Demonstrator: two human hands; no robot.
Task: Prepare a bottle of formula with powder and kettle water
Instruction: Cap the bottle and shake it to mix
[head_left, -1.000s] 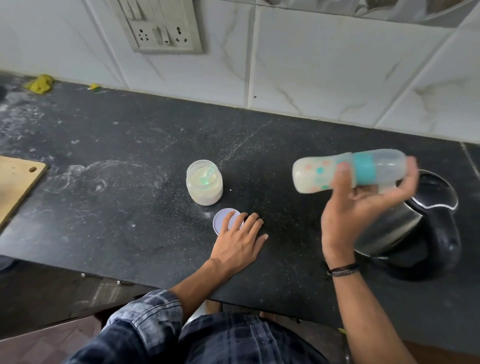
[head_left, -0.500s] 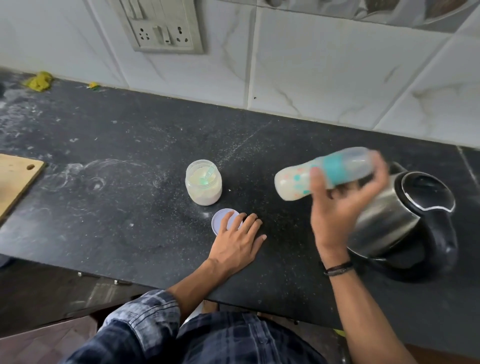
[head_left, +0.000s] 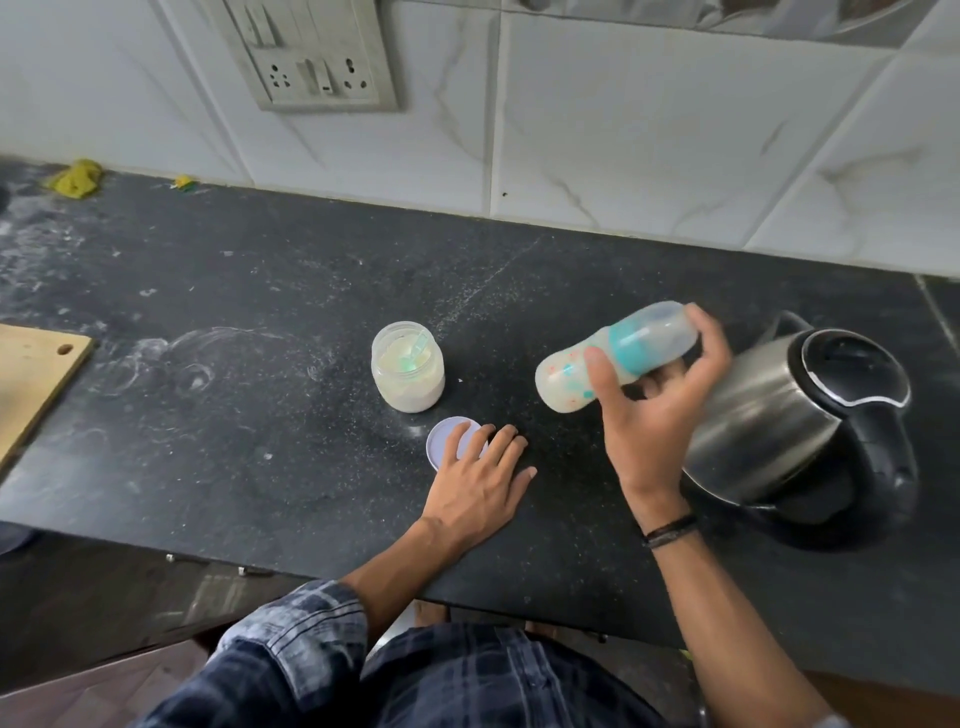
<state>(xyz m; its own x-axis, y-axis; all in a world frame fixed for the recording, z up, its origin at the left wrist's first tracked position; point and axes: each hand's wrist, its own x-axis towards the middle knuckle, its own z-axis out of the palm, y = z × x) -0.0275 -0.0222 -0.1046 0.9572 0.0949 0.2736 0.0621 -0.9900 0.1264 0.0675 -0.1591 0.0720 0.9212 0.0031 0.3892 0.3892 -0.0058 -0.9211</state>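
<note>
Bottle (head_left: 563, 383) is lying almost on its side in the air over the counter (head_left: 260, 415), base toward the jar (head_left: 408, 366), cap toward the kettle (head_left: 789, 415). My right hand (head_left: 654, 415) is curling thumb and fingers round its middle. Milky liquid is filling it. The jar is standing open, part full of powder, with my flat left hand (head_left: 478, 467) resting partly on its lid (head_left: 444, 441).

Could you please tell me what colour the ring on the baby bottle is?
The bottle ring is teal, clearest in the head view.

I see a wooden board (head_left: 31, 374) at the left edge of the dark surface (head_left: 260, 467), a yellow rag (head_left: 75, 179) by the tiled wall (head_left: 623, 130), and a socket panel (head_left: 317, 57) above.
</note>
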